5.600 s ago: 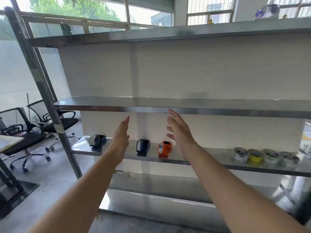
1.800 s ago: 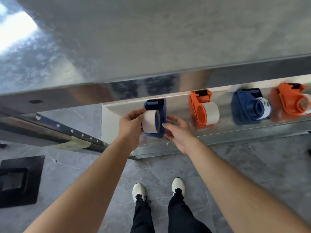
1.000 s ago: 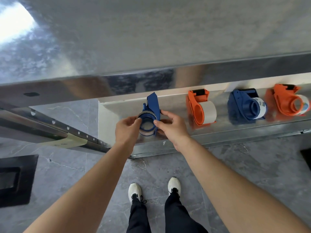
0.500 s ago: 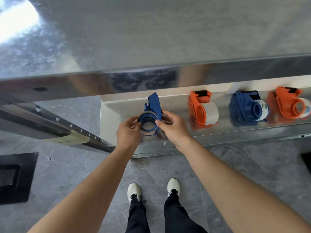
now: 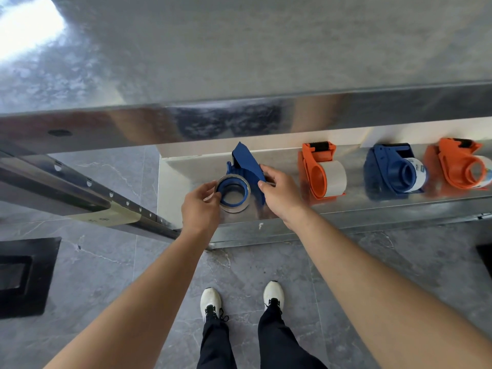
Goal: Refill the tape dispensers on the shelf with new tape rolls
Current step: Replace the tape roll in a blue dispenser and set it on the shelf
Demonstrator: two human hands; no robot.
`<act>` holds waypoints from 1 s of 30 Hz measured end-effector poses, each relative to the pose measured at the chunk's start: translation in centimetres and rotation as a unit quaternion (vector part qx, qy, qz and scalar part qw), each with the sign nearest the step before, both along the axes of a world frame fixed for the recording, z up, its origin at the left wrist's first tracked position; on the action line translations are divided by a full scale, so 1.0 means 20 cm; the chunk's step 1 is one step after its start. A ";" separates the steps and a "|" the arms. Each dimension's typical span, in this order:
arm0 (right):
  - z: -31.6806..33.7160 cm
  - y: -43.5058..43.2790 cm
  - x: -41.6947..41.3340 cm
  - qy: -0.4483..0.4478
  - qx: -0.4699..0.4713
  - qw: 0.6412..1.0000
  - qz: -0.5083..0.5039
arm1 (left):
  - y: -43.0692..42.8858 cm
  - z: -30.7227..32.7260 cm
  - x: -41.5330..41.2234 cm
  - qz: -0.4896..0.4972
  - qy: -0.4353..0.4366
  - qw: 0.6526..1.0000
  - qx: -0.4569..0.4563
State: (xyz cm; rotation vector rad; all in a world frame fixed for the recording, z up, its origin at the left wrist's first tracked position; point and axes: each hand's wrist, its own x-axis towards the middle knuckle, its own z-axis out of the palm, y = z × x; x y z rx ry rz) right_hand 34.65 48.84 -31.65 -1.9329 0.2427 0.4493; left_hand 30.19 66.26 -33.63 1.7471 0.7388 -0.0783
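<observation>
both arms reach down to the shelf (image 5: 346,211). the left hand (image 5: 199,206) pinches the roll's (image 5: 233,207) rim; the right hand (image 5: 279,193) grips the blue dispenser (image 5: 246,162). it sits tilted at the shelf's left end, the thin roll ringing its hub.

We see bright, soft daylight. A white glare burns out the far left end of the upper shelf (image 5: 266,49); its front lip carries smeared reflections. Beneath this shelf shadows are faint, focus is crisp, and straight edges bow with wide-angle distortion.
</observation>
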 end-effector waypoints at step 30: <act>0.23 0.23 -0.13 -0.026 -0.231 0.965 0.121 | -0.06 0.07 0.00 0.025 0.039 0.997 -0.062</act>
